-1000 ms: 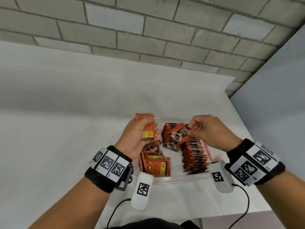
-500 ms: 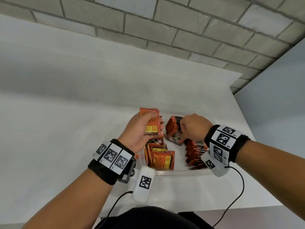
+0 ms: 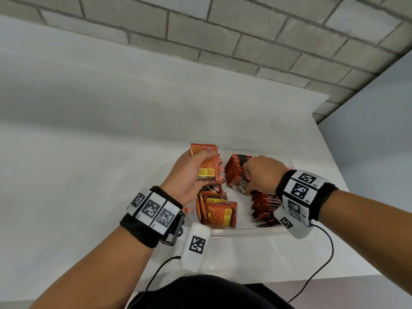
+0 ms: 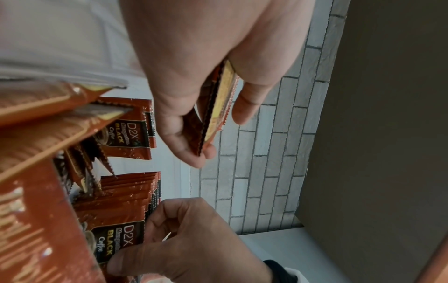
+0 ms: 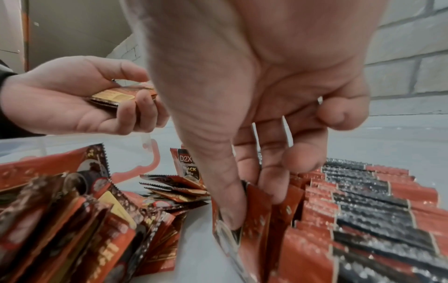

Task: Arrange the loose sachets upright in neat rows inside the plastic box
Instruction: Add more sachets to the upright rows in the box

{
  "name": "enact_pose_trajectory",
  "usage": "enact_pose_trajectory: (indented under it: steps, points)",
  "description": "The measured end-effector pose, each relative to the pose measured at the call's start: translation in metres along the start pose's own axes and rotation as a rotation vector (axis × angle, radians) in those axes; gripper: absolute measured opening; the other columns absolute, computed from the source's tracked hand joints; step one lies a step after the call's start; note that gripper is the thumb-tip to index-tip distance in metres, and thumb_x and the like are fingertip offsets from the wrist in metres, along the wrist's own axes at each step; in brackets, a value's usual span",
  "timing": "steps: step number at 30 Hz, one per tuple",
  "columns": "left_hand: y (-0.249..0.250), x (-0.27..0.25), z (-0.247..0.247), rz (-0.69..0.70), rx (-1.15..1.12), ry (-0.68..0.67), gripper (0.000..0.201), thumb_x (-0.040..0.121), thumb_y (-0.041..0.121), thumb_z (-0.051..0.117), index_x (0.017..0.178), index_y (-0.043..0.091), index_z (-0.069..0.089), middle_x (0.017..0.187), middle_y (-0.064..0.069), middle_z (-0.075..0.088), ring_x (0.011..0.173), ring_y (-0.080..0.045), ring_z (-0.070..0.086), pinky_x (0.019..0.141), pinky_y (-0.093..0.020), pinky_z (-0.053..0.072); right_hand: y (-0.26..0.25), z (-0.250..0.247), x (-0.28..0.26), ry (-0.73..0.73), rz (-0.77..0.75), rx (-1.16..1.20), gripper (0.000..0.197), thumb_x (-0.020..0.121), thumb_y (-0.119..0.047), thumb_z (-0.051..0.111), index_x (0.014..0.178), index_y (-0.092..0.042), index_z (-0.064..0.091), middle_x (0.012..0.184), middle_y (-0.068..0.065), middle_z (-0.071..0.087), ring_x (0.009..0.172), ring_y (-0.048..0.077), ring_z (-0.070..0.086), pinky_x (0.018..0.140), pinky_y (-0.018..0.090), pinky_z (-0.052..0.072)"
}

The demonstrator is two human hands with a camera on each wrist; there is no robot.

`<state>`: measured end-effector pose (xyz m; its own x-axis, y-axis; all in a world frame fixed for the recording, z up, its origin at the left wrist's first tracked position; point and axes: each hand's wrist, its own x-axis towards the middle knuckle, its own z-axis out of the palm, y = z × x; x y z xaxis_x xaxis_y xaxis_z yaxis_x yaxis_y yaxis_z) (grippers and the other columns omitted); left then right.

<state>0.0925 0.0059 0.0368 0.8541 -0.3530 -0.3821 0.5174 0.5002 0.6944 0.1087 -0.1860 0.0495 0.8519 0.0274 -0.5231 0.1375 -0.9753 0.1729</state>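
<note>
White tabletop [image 3: 89, 197] under a grey block wall [image 3: 245, 41] carried the clear plastic box [image 3: 245, 233], its sachets [image 3: 265, 206] standing in rows at the right. Only the wrist views made "D2X BLACK Coffee" readable. Left hand [image 3: 189, 175] gripped a small stack of sachets [image 3: 206, 162] above the box's far left, while the right hand [image 3: 263, 172] pinched one sachet [image 5: 254, 214] into the far row.

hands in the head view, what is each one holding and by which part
Left hand grips a small stack of orange foil sachets around its lower half. Right hand pinches one orange sachet by its top edge.
</note>
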Motion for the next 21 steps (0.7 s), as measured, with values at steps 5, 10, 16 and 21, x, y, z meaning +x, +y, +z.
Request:
enact_pose_trajectory:
  steps: [5,10,16,21]
  points:
    - [-0.0009,0.0002,-0.0006,0.006,-0.007,0.002,0.013,0.094,0.011,0.054,0.105,0.005,0.058,0.081,-0.01,0.068,0.069,-0.019,0.067,0.066,-0.035,0.058,0.0015,-0.0033,0.0012,0.071,-0.005,-0.051,0.011,0.082,-0.013,0.062,0.091,-0.007,0.062,0.081,0.007,0.059,0.067,0.023,0.054,0.046,0.022,0.031]
    - [-0.0015,-0.0002,-0.0013,0.008,-0.015,0.001,0.013,0.093,0.011,0.054,0.104,0.005,0.058,0.081,-0.011,0.068,0.069,-0.02,0.067,0.065,-0.034,0.058,-0.0001,-0.0024,0.0019,0.081,-0.014,-0.09,0.009,0.082,-0.014,0.063,0.088,-0.008,0.061,0.073,0.003,0.051,0.065,0.021,0.052,0.045,0.022,0.029]
    - [-0.0017,-0.0015,-0.0018,0.014,-0.016,-0.003,0.011,0.094,0.011,0.053,0.102,0.006,0.058,0.08,-0.01,0.067,0.069,-0.02,0.067,0.065,-0.034,0.058,0.0013,-0.0045,-0.0009,0.075,-0.023,-0.089,0.021,0.08,-0.026,0.069,0.09,-0.011,0.059,0.079,0.004,0.055,0.069,0.022,0.053,0.05,0.023,0.035]
    - [-0.0022,-0.0014,-0.0011,0.018,-0.024,-0.011,0.01,0.094,0.01,0.053,0.102,0.006,0.058,0.081,-0.011,0.067,0.069,-0.02,0.066,0.066,-0.034,0.057,0.0024,-0.008,-0.005,0.062,-0.017,-0.055,0.027,0.079,-0.033,0.072,0.091,-0.013,0.058,0.08,0.003,0.056,0.071,0.022,0.055,0.056,0.026,0.04]
